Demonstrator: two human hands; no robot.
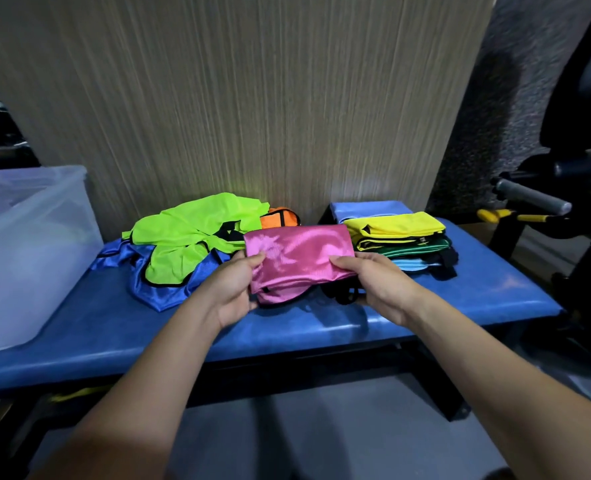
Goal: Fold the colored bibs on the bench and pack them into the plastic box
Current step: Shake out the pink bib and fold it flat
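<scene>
Head view: both forearms are stretched forward from the near edge and angled inward, so that the left hand (233, 287) and the right hand (378, 284) meet on either side of a folded pink bib (299, 258). That bib is held above the blue bench (460, 299), its left edge pinched by the left thumb on top with the fingers curled beneath, its right lower edge gripped likewise by the right hand. Left of the hands, an unfolded heap is seen on the bench: a lime green bib (190, 237) spread over a royal blue bib (155, 289), with an orange bib (280, 218) partly hidden at the far side. Right of the hands, a stack of folded bibs (403, 242) is laid, yellow on top, green and light blue below. Black trim (344, 294) is visible under the pink bib. At the left end of the bench a translucent plastic box (23, 244) is set. Behind everything a wood-grain panel (252, 98) is stood.
</scene>
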